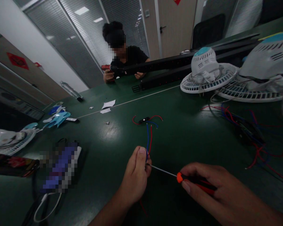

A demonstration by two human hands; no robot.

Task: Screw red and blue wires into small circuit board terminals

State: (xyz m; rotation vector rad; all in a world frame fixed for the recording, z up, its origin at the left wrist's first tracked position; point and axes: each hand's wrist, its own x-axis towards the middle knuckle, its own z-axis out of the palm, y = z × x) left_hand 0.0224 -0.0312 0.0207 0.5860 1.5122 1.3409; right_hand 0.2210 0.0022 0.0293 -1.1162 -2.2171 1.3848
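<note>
My left hand [135, 175] is clenched, pinching two wires [147, 141], one blue and one red, between thumb and fingers. My right hand [202, 185] grasps a small screwdriver [195, 181] with a red and black handle, its thin shaft reaching across to the left hand (from here I can't tell whether the tip touches the wires). The two wires rise to a small black connector [143, 120] lying on the green worktop [103, 147], with short red and blue leads curling off it. A tangle of loose wires [240, 131] lies off to the right, beyond it two white fans [208, 73]. Farther off, paper scraps [108, 104] lie on the worktop, and a co-worker [124, 55] holds a red tool [106, 67] behind a long black bar [155, 66].
</note>
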